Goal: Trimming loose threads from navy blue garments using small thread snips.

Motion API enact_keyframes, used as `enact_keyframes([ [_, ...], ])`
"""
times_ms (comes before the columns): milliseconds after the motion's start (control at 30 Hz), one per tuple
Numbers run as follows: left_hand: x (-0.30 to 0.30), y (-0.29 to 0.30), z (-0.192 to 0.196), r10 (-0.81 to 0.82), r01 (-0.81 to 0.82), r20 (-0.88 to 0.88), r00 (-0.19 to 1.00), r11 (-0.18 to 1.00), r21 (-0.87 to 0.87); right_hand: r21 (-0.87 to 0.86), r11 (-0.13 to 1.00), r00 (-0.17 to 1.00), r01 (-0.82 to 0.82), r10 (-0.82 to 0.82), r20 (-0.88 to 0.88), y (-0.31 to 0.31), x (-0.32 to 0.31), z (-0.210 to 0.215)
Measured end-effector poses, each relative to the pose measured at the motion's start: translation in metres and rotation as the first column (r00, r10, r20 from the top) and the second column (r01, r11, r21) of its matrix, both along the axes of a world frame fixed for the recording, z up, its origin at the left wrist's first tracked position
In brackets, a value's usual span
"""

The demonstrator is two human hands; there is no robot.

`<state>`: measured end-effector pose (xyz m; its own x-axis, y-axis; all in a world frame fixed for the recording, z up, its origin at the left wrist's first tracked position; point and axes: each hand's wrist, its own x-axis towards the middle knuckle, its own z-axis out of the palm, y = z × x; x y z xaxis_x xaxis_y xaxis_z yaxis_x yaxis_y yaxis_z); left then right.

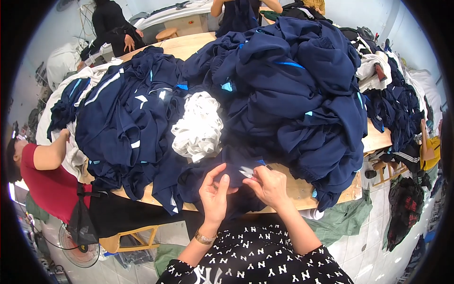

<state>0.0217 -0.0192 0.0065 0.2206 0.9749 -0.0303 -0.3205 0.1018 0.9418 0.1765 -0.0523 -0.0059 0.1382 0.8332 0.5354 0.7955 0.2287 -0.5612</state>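
Both hands working right at the near edge of the tabletop [293, 187], smack in front of that big white bundle [197, 125] of tape or cord. Left hand [213, 194] pinching a fold of navy garment [222, 175], thumb and fingers closed on the cloth, probably to keep it taut and flat. Right hand [270, 186] closed around small snips [247, 172], blades poking out toward the left hand, just below the bundle; looks like thread trimming, hence the tight stretch of fabric between the two grips. Gold bracelet [204, 238] on the left wrist.

Behind and right of the bundle, a huge heap of navy clothes [293, 90] with light-blue tabs, likely dumped there to stay within reach. Left of the bundle, another navy pile [123, 118] with white stripes. Far left of the bundle, a person in a red top [45, 184] reaching into that pile. Well behind it, someone in black [111, 26] at the far side, plus another person [241, 12] at the top edge. Fan [78, 246] on the floor, down left of the bundle. Can't tell exactly which seam is under the snips.
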Motion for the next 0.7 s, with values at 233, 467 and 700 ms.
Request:
enact_keyframes([
  [233, 0.007, -0.01, -0.003, 0.024, 0.0, -0.142, 0.99, 0.986, 0.166, -0.181, 0.981, 0.736, -0.075, -0.068, -0.673, 0.005, -0.027, 0.009],
  [467, 0.008, -0.012, -0.008, -0.02, 0.015, 0.087, 0.996, 0.998, 0.059, -0.063, 0.95, 0.31, -0.306, 0.037, -0.95, 0.01, -0.031, 0.005],
  [700, 0.003, 0.003, -0.004, 0.068, 0.031, 0.406, 0.911, 0.972, -0.232, 0.197, 0.803, -0.085, -0.563, 0.181, -0.98, -0.012, -0.001, 0.016],
])
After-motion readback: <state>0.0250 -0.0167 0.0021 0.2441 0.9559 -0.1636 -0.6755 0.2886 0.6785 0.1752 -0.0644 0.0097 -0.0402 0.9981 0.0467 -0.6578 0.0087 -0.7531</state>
